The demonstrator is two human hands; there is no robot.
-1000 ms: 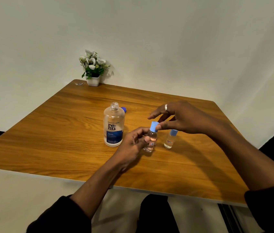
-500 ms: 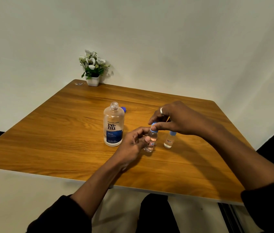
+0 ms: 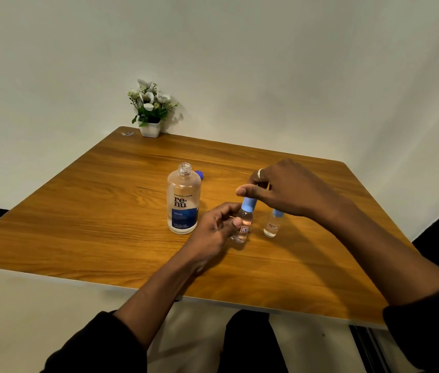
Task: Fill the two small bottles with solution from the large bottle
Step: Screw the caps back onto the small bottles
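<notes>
Wood-grain table [image 3: 105, 211] is spread across the middle of the frame. Just left of centre the large bottle [image 3: 183, 200] is stood upright with its neck uncapped. Its walls are clear and a blue label is carried on the lower half, but the liquid level cannot be told. A dark blue cap [image 3: 199, 173] is seen on the table just behind it. At centre a small bottle [image 3: 244, 224] is gripped upright by the left hand [image 3: 213, 230], with thumb and fingers curled round its body, and clear liquid is seen inside. Its light blue cap [image 3: 248, 204] is pinched from above by the right hand [image 3: 288, 189]. A second small bottle [image 3: 272, 224] is stood just to the right, capped in light blue and partly hidden under the right hand; how full it is cannot be told. A potted plant [image 3: 149, 109] is set at the table's far corner, in the upper left.
</notes>
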